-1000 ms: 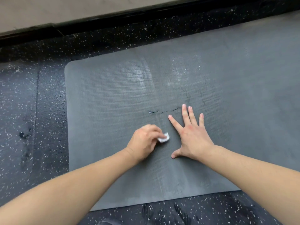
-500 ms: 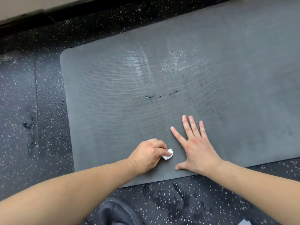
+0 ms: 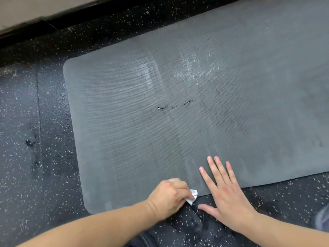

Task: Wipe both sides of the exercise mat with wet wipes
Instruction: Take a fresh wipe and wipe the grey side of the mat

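Note:
A grey exercise mat (image 3: 124,139) lies flat on the dark speckled floor, with wet shiny streaks near its far side and a short tear (image 3: 175,105) in the middle. My left hand (image 3: 169,196) grips a small crumpled white wet wipe (image 3: 193,196) at the mat's near edge. My right hand (image 3: 226,191) lies flat with its fingers spread, fingertips on the mat and palm and thumb over the near edge on the floor.
Black rubber floor (image 3: 35,157) with white specks surrounds the mat. A black baseboard (image 3: 53,20) and pale wall run along the far side. A dark shoe or trouser leg (image 3: 154,241) shows at the bottom edge.
Both hands have slid back across the mat towards me, from just below the tear to the near edge. The wipe stays gripped in my left hand.

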The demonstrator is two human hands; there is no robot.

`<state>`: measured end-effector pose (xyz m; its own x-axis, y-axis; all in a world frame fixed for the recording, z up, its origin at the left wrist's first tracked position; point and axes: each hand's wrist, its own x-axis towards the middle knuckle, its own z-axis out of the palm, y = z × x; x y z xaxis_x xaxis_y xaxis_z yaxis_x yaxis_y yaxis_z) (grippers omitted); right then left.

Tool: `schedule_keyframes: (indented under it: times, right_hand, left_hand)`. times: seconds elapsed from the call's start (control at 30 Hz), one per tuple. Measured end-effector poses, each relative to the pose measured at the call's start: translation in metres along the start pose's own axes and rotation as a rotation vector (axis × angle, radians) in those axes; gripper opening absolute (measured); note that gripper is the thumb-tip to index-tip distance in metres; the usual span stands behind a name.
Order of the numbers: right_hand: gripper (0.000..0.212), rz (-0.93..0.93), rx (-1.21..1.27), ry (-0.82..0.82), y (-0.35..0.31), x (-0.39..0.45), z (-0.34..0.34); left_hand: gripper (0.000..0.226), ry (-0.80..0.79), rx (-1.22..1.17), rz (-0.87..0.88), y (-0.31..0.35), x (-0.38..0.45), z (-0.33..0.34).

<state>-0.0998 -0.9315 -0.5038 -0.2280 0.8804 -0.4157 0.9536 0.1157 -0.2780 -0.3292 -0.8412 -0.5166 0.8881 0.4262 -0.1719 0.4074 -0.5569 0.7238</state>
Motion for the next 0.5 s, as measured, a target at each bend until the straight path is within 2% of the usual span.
schedule_keyframes:
  times: [0.07,0.13,0.2,0.23,0.3,0.37,0.4,0.5]
  right_hand:
    - [0.104,0.041,0.085,0.031,-0.004,0.004,-0.001]
    - [0.094,0.008,0.205,0.137,-0.003,0.013,-0.011]
    - [0.088,-0.121,0.335,0.287,0.007,0.038,-0.037]
    - [0.09,-0.178,0.372,0.309,0.015,0.059,-0.059]
    - [0.106,-0.172,0.279,0.189,0.041,0.115,-0.107]
    - [0.132,0.005,0.041,-0.024,0.072,0.181,-0.153]
    - [0.145,0.091,-0.057,-0.096,0.085,0.208,-0.171]
    - [0.164,0.205,-0.124,-0.233,0.108,0.258,-0.199]
  left_hand:
    - [0.02,0.01,-0.013,0.004,-0.004,-0.001,0.002]
    - [0.019,0.037,-0.077,-0.036,-0.002,0.0,-0.001]
    - [0.022,0.153,-0.182,-0.132,-0.001,0.013,-0.017]
    - [0.024,0.261,-0.214,-0.199,-0.007,0.028,-0.032]
    - [0.024,0.564,-0.236,-0.36,-0.037,0.076,-0.084]
    - [0.01,0.841,-0.26,-0.544,-0.086,0.134,-0.158]
    - [0.002,0.936,-0.255,-0.603,-0.113,0.162,-0.199]
    - [0.02,1.078,-0.206,-0.705,-0.173,0.231,-0.296]
